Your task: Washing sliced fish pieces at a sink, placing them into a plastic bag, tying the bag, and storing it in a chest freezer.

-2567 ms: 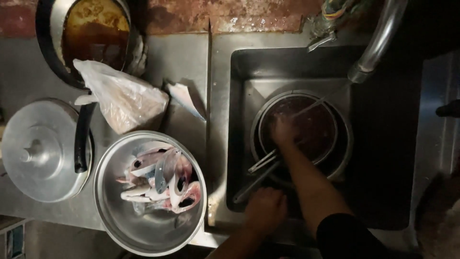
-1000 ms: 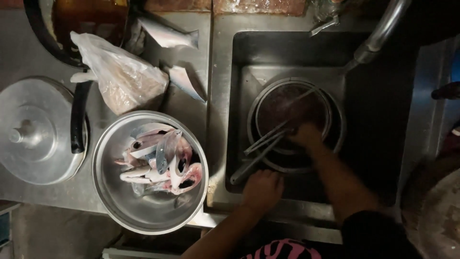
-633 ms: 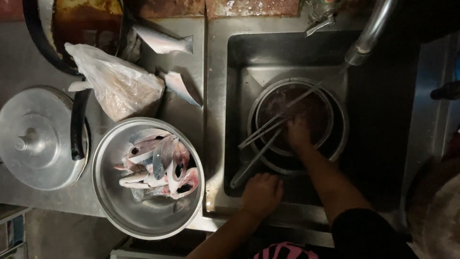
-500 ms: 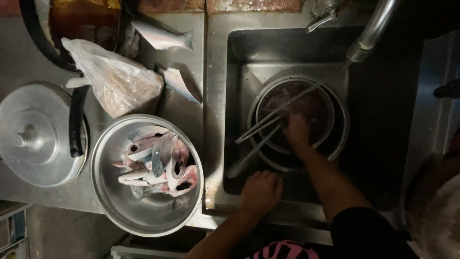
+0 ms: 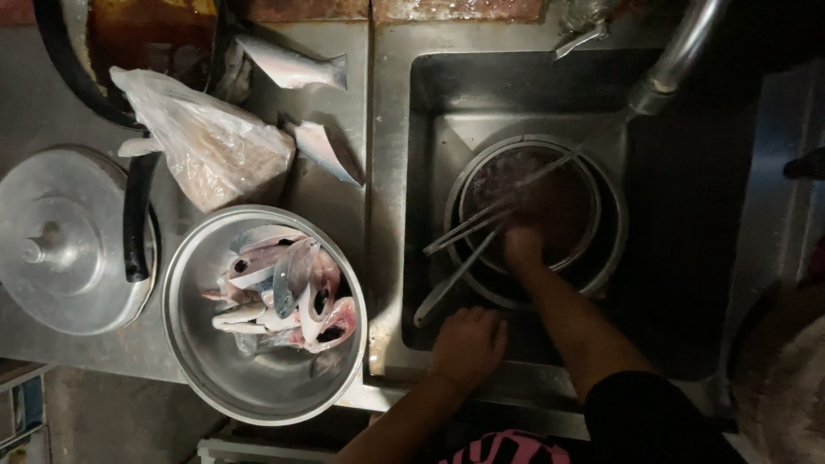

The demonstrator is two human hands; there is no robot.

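Two hands work at the sink (image 5: 404,215), which serves as the landmark for all positions below.

1. Right hand (image 5: 522,245): reaches down into the strainer (image 5: 601,258) standing in the sink basin. The fingers are lost among dark contents, so I cannot tell whether the grip is open or closed on anything.
2. Left hand (image 5: 468,342): rests on the near rim of the sink, fingers curled together over the edge and clamped on the rim. It braces the body; it holds no object.
3. Tap (image 5: 679,56): stands over the far right corner of the sink. A thin stream of water appears to run from it toward the strainer.
4. Utensils (image 5: 468,249): several long metal pieces lie across the strainer's left rim, slanting toward the sink's near left corner.
5. Bowl (image 5: 258,387): stands on the bench (image 5: 51,344) just left of the sink. It holds cut fish pieces (image 5: 279,288).
6. Bag (image 5: 206,142): lies on the bench left of the sink, beyond the bowl. Two more fish pieces lie between the bag and the sink.
7. Lid (image 5: 60,241): rests on the bench, well left of the sink.

Procedure note, as a judgement: rinsing goes best when the right hand turns the contents gently under the stream. Keep the strainer level. Keep the left hand braced on the rim, and keep the loose utensils clear of the working fingers.
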